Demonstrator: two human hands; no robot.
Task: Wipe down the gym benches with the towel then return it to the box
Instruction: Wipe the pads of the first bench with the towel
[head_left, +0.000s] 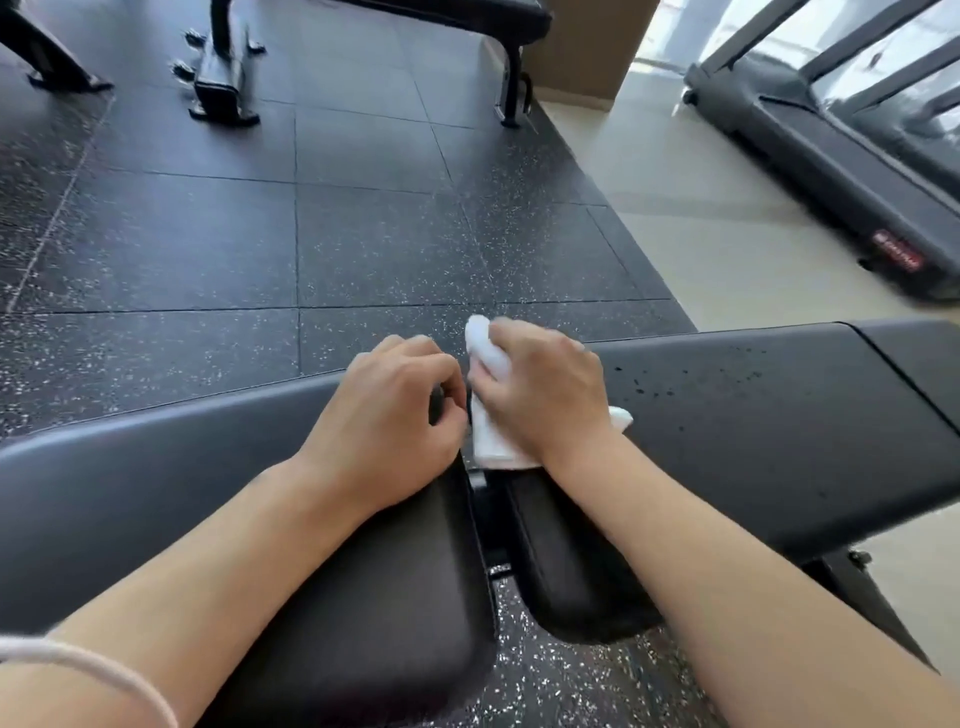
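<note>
Two hands (395, 410) (545, 395), one towel (491, 358), two benches (753, 415) (467, 15), one treadmill (831, 150).

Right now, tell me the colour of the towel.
White. The towel shows best in the head view, bunched in the right hand on the black bench.

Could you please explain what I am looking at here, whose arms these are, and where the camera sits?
There is no machine here: a person wears one wide-angle camera on the head, and it looks forward and down, so the two bare forearms are the wearer's own. The right hand grips a bunched white towel and holds it on a black padded gym bench, close to the gap between the bench's two pads. The pad to the right of the towel carries small dark specks. The left hand rests on the nearer pad with its fingers curled at the pad's edge; whether it grips anything there I cannot tell. Beyond lie a dark speckled rubber floor, another bench and a treadmill. No box is in view.
</note>
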